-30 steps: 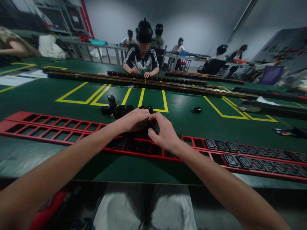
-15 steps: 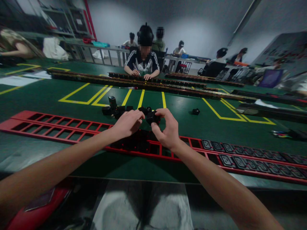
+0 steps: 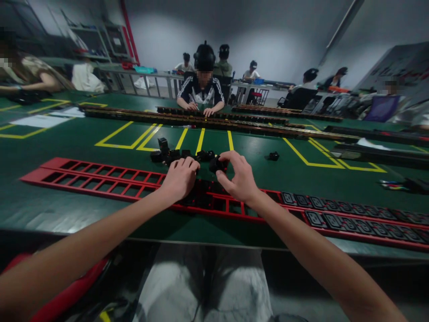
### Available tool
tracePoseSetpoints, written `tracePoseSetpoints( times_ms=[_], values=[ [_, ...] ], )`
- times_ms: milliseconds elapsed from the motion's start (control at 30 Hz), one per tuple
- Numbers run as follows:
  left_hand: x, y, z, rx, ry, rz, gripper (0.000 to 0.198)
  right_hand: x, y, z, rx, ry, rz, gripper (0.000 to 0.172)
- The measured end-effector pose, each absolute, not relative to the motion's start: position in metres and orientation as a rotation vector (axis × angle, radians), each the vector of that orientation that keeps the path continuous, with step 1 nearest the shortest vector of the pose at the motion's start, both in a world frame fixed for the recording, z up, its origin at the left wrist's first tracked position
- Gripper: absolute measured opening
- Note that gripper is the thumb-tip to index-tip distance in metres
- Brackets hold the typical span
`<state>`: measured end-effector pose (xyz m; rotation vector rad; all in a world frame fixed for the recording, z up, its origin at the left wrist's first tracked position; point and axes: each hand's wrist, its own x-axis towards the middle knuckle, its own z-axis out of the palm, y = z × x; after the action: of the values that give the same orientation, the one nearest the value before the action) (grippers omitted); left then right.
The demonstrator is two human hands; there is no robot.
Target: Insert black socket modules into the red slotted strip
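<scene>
A long red frame [image 3: 100, 179] with rows of openings lies across the green table; black sockets [image 3: 335, 219] fill its right stretch. My right hand [image 3: 238, 179] hovers over the frame's middle, fingers pinched on a small black socket [image 3: 217, 164]. My left hand [image 3: 181, 178] is beside it, fingers curled down onto the frame; I cannot see anything in them. Just beyond both hands sits a loose pile of black sockets [image 3: 169, 154].
One stray black socket [image 3: 274, 155] lies to the right on the yellow-lined table [image 3: 254, 152]. Long dark strips [image 3: 234, 120] run across the far side, where a person in a dark striped top [image 3: 201, 87] works. Other people sit further back.
My right hand has lifted a black socket off the frame and holds it slightly higher and farther out. My left hand has stayed on the frame. The view has shifted a little.
</scene>
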<state>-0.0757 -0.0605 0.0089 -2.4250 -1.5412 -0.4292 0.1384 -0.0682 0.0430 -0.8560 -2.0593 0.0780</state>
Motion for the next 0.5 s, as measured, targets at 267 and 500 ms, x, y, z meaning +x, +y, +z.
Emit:
tracePoseSetpoints(
  times_ms=[267, 500],
  values=[
    [-0.074, -0.056, 0.005, -2.490, -1.519, -0.479, 0.025, 0.175, -0.111, 0.027, -0.947, -2.399, 0.237, 0.022],
    [-0.075, -0.051, 0.008, -2.541, -1.421, -0.458, 0.023, 0.171, -0.119, 0.016, -0.915, -2.482, 0.236, 0.024]
  ],
)
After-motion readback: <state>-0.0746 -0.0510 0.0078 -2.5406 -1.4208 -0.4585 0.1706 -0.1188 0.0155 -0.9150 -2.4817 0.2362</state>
